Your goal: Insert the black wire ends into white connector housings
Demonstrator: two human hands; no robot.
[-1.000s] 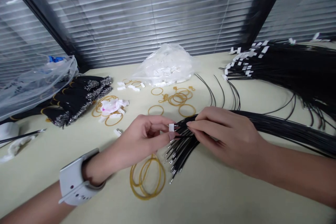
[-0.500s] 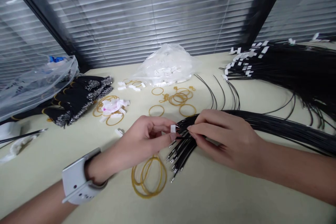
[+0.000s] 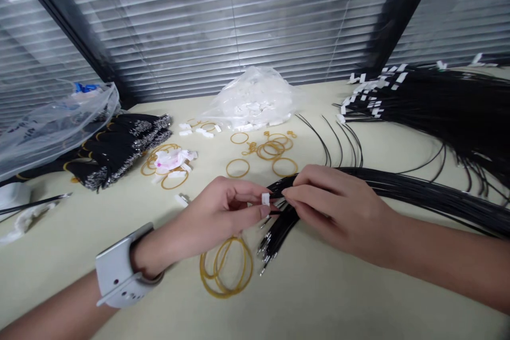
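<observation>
Barely shifted: left hand [image 3: 217, 212] pinched on small white plastic connector [image 3: 265, 198], right hand [image 3: 338, 207] pinched on black wire bundle [image 3: 398, 188], frame centre.

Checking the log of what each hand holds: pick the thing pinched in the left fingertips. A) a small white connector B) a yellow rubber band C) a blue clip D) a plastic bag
A: the left hand pinches a small white connector at its fingertips, right against the black wire bundle under the right hand; the rubber bands lie on the table.
</observation>
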